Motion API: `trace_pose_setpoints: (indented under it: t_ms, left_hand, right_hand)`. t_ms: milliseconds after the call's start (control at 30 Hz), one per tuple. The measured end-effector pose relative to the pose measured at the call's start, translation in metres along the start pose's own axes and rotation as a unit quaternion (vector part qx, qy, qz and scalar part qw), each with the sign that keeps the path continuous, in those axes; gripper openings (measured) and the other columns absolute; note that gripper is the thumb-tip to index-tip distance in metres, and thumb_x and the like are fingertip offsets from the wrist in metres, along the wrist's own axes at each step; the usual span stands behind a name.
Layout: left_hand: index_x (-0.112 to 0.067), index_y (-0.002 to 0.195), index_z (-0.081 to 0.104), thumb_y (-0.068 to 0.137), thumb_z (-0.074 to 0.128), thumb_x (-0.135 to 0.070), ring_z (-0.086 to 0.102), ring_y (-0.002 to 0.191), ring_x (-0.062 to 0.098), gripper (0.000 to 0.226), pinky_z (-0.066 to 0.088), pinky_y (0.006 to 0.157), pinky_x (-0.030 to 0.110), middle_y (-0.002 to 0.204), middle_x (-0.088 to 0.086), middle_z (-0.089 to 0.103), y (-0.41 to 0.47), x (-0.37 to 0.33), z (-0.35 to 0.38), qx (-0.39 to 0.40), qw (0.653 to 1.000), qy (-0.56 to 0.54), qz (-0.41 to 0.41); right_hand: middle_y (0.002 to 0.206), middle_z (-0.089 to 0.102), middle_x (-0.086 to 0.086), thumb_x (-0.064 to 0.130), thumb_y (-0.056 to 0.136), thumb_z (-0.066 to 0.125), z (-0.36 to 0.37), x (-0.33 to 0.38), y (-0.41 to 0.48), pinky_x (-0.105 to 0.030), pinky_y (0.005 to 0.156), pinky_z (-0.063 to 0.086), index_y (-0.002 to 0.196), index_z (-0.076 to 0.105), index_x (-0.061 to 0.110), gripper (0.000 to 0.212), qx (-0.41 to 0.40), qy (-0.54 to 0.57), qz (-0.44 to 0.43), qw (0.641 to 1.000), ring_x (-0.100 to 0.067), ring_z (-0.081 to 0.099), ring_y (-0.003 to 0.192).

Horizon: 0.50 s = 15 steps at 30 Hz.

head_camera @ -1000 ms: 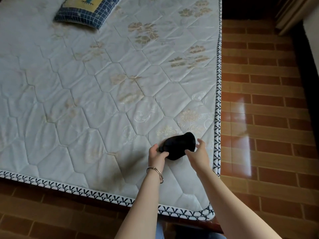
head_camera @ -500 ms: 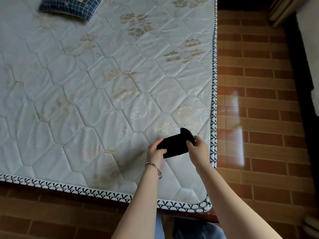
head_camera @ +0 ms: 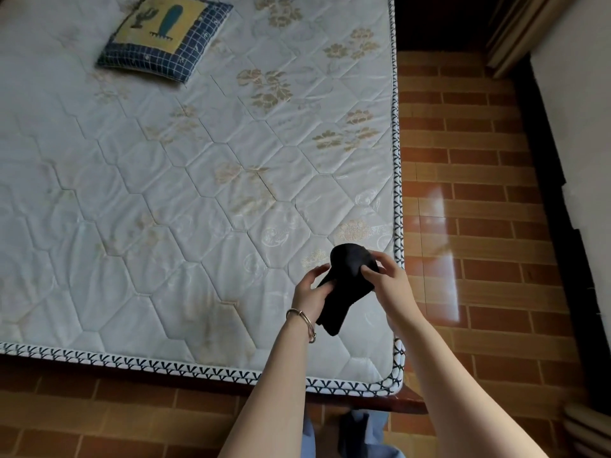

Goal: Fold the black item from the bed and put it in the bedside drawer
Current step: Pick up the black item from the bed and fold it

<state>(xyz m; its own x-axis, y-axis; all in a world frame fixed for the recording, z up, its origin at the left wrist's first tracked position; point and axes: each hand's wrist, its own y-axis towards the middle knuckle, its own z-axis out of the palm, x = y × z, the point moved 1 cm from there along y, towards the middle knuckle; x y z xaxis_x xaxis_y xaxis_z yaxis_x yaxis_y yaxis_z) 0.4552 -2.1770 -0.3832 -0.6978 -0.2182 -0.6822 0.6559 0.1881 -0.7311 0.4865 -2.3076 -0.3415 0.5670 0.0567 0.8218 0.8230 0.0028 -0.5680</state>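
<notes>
A small black fabric item (head_camera: 347, 279), sock-like, is held between both hands just above the near right corner of the bed's quilted mattress (head_camera: 185, 200). My left hand (head_camera: 312, 292), with a bangle on its wrist, grips the item's left side. My right hand (head_camera: 388, 282) pinches the upper right part. The item's lower end hangs down toward me between the wrists. No bedside drawer is in view.
A blue and yellow cushion (head_camera: 165, 38) lies at the far side of the mattress. Glossy brick-pattern floor (head_camera: 479, 226) runs along the right of the bed. A dark skirting and pale wall (head_camera: 578, 143) stand at the far right.
Both hands have lifted the black item off the mattress and turned it so one end hangs down. The camera has tilted, bringing the cushion more into view.
</notes>
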Motion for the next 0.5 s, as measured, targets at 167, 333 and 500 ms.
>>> trace_pose_setpoints:
  t_ms: [167,333,500]
  left_hand:
    - [-0.010,0.098,0.065,0.088,0.054,-0.009,0.056,0.088,0.016,0.015,0.043,0.068,0.016,0.092,0.003,0.063,-0.020,-0.026,-0.010,-0.003,0.999,0.016,0.031]
    - [-0.014,0.059,0.059,0.087,0.054,-0.015,0.049,0.057,0.013,0.028,0.039,0.052,0.017,0.041,-0.011,0.057,-0.034,-0.048,-0.023,-0.044,0.999,-0.015,0.010]
    - [-0.017,0.052,0.047,0.084,0.053,-0.034,0.042,0.051,0.013,0.037,0.035,0.047,0.022,0.050,-0.004,0.046,-0.053,-0.063,-0.029,-0.027,0.999,-0.011,-0.027]
  right_hand:
    - [0.079,0.066,-0.004,-0.003,0.085,0.050,0.003,0.026,-0.020,-0.026,0.068,0.043,0.087,0.064,0.025,0.031,0.010,0.021,-0.018,1.000,-0.018,0.058,0.075]
    - [0.082,0.066,0.004,-0.009,0.086,0.044,0.006,0.049,-0.039,-0.005,0.055,0.044,0.087,0.063,0.025,0.039,0.019,0.003,-0.063,0.998,0.005,0.060,0.064]
    - [0.085,0.065,0.004,-0.011,0.085,0.044,0.012,0.064,-0.057,-0.004,0.056,0.045,0.091,0.064,0.022,0.038,0.040,-0.002,-0.063,0.997,-0.003,0.060,0.074]
